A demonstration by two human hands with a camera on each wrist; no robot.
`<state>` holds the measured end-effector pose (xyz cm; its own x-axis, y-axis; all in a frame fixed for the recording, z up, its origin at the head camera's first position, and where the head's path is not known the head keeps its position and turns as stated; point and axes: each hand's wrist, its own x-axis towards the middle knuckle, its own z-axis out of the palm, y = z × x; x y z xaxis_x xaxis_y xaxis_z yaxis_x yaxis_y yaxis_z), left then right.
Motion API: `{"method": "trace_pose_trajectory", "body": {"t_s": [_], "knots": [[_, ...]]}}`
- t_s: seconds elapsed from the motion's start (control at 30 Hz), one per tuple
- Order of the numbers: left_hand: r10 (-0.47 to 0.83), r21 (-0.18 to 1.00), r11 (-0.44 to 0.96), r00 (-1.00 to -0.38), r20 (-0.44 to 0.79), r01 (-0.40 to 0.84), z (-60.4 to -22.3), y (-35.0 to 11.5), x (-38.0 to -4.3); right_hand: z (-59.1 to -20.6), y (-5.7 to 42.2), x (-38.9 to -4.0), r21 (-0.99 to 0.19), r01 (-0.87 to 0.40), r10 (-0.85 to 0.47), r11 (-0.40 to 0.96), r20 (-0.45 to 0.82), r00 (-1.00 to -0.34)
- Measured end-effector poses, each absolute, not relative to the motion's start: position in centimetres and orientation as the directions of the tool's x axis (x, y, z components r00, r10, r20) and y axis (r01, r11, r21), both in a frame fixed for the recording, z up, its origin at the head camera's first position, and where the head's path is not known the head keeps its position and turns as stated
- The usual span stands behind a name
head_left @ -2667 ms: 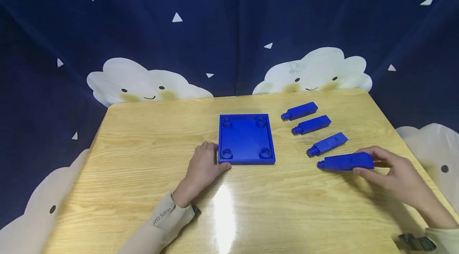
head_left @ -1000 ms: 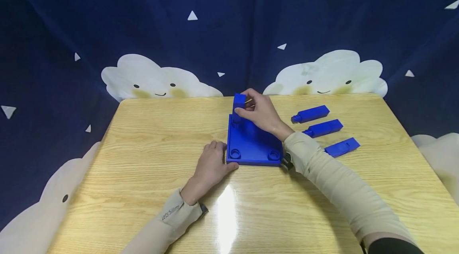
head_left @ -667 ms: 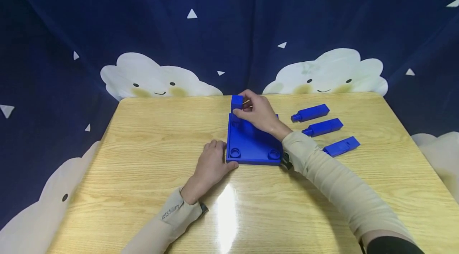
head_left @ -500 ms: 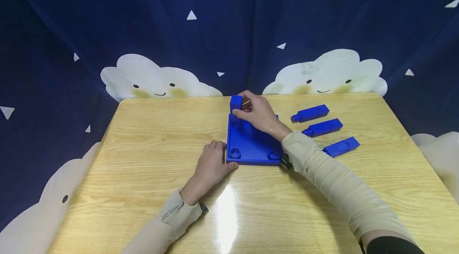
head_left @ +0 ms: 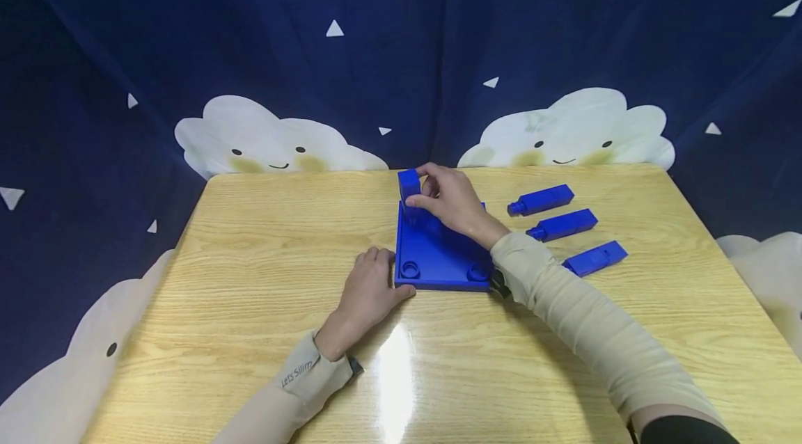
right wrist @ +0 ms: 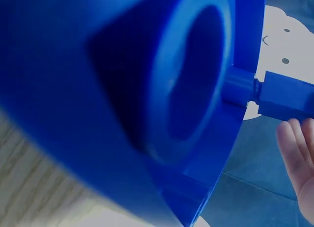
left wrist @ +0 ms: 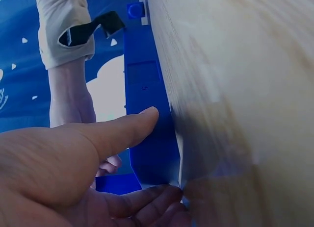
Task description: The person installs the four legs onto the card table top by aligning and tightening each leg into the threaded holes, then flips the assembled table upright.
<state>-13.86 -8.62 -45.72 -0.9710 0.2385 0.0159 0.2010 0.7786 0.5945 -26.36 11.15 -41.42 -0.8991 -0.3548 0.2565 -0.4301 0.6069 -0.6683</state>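
My left hand (head_left: 368, 291) grips the near-left corner of a blue square tabletop (head_left: 438, 286), which lies with its ring sockets facing up. In the left wrist view its thumb (left wrist: 142, 121) presses the tabletop's edge (left wrist: 147, 85), and the fingers lie on the adjoining side. With thumb and fingers, my right hand (head_left: 454, 200) pinches a blue table leg (head_left: 410, 183) standing nearly upright at the far-left socket. The right wrist view shows the leg's (right wrist: 284, 95) narrow end meeting that socket (right wrist: 238, 87); how deep it sits cannot be told.
Three more blue legs (head_left: 541, 200) lie side by side on the wooden table (head_left: 288, 221), right of the tabletop. The right forearm (head_left: 595, 319) partly covers the nearest one. A dark blue curtain (head_left: 401, 47) with clouds hangs behind the table.
My right hand has carried the leg from the right side of the table to the far-left socket and stood it up. Lately its top has shifted slightly left and turned. The left hand keeps its hold.
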Motion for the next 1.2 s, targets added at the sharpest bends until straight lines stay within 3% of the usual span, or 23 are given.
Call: {"method": "trace_pose_trajectory", "body": {"t_s": [0.43,0.87,1.2], "knots": [[0.231,0.594,0.78,-0.973,0.023,0.199,-45.75,-8.56,-13.65,-41.42,11.13,-25.88,-0.727,-0.363,-0.28,0.583,0.24,-0.93],[0.235,0.589,0.783,-0.972,0.016,0.199,-45.78,-8.56,-13.65,-41.65,11.07,-26.06,-0.703,-0.386,-0.301,0.598,0.249,-0.921],[0.239,0.593,0.78,-0.971,0.016,0.201,-45.58,-8.57,-13.72,-41.66,11.02,-26.01,-0.742,-0.327,-0.259,0.585,0.211,-0.942]]}}
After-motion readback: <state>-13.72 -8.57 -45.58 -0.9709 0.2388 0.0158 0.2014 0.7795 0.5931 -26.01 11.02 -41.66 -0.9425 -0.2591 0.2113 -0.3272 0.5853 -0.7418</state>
